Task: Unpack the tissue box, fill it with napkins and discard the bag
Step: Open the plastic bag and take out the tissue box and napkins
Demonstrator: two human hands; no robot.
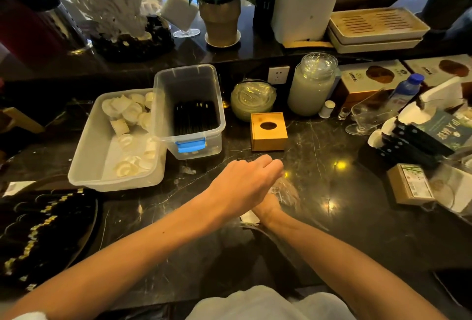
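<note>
Tissue box (268,131) stands beyond both hands' grip (274,189)

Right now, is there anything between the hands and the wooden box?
No. In the head view, only bare dark counter lies between the left hand and the wooden box. The right hand sits under the left, holding the clear bag.

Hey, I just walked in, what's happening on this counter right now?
A person stands at a dark marble counter with both hands together. The left hand lies over the right hand, and they seem to be scrunching a clear plastic bag. A wooden tissue box sits unwrapped just beyond, apart from the hands, its oval opening showing dark with no napkin poking out.
</note>
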